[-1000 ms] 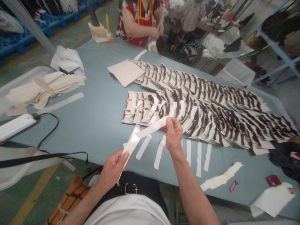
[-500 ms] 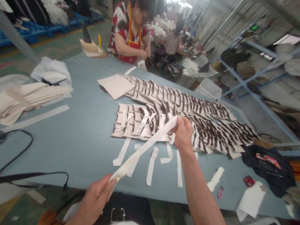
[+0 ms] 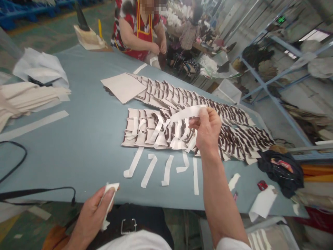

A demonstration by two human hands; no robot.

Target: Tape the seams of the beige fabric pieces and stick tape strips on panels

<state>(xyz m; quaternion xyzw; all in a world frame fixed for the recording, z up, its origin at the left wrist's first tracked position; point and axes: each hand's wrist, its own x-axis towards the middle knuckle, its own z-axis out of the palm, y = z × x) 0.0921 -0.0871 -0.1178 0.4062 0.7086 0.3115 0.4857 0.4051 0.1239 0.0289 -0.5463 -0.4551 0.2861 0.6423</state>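
Note:
My right hand (image 3: 208, 126) pinches one end of a white fabric strip (image 3: 188, 111), held over the lower row of overlapping cream pieces with dark brown edges (image 3: 137, 137). My left hand (image 3: 96, 208), low at the table's near edge, is closed on a folded wad of white strip (image 3: 110, 191). Several loose white strips (image 3: 149, 170) lie on the table between my hands, and others rest across the row itself. A second row of cream pieces (image 3: 158, 91) runs behind, with a flat cream panel (image 3: 123, 86) at its left end.
A co-worker (image 3: 137, 33) stands across the blue-grey table (image 3: 88, 139), hands together on some material. Cream cloth bundles (image 3: 31, 99) lie at left near black cords (image 3: 39, 191). At right are a dark bag (image 3: 281, 170), a small red object (image 3: 262, 185) and a metal rack (image 3: 275, 86).
The strip that stretched between my hands is now in two parts. My right hand has moved up and away with one length; my left hand keeps the folded rest, lower and further left.

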